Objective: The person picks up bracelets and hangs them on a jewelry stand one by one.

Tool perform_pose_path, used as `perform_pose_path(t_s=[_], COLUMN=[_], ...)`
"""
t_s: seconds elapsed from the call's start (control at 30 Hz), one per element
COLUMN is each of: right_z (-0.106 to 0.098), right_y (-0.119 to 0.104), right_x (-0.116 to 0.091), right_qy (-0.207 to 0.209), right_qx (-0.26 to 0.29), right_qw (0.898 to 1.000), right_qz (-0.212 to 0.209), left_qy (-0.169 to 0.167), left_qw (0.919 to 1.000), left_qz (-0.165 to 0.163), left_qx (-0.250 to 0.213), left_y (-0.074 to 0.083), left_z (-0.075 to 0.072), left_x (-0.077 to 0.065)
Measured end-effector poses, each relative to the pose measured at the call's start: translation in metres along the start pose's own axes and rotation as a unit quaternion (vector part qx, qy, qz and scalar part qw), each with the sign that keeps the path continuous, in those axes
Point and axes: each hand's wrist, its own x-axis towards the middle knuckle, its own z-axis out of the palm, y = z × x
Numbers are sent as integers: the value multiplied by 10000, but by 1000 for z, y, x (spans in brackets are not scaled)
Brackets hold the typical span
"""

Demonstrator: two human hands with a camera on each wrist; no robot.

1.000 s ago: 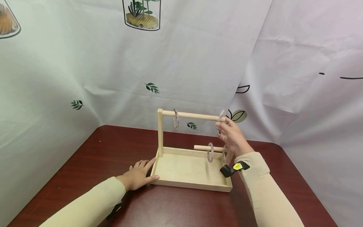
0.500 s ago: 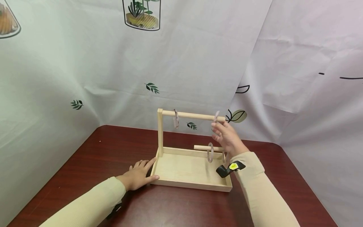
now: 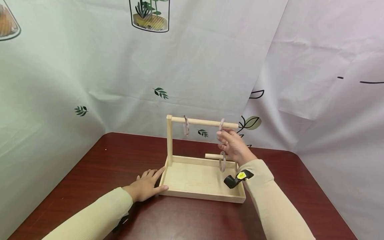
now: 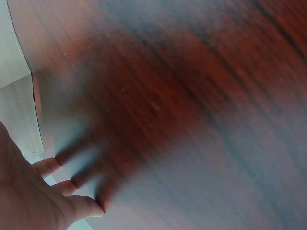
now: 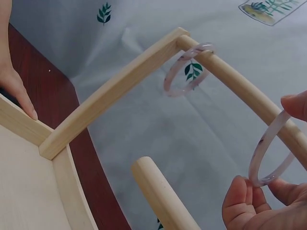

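A wooden tray stand point(image 3: 201, 195) has an upper rod point(image 3: 204, 122) on a post and a shorter lower rod point(image 3: 211, 156). My right hand point(image 3: 235, 146) holds a pale, translucent bangle point(image 5: 263, 148) that hangs around the upper rod, thumb above and fingers at its lower edge. Nearer the post, a second bangle point(image 3: 186, 127) hangs on the same rod. Another bangle point(image 3: 221, 163) circles the lower rod, with one more ring partly hidden behind my right wrist. My left hand point(image 3: 147, 186) rests at the tray's left end, fingers spread, thumb on the front corner.
The stand sits on a dark red wooden table point(image 3: 180, 220). Behind and beside it hangs a white backdrop cloth point(image 3: 120, 73) printed with leaves and jars. The upper rod's right end is free, while the post point(image 3: 169, 141) stands at its left.
My right hand has slid the bangle leftward along the upper rod, away from its free end. The left hand and the stand have stayed put.
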Motion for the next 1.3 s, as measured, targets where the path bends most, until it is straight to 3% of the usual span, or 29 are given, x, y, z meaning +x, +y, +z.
perform_pose_path(t_s=[0.33, 1.3], right_z=[11, 25], right_y=[2, 4], right_x=[2, 9], right_qy=[-166, -390], right_qx=[156, -139], right_qw=[9997, 9990], right_qz=[83, 138], left_qy=[11, 20], left_qw=[10000, 10000], left_qz=[1, 25], left_qx=[-14, -45], left_y=[1, 2], left_z=[-2, -2], left_x=[-3, -4])
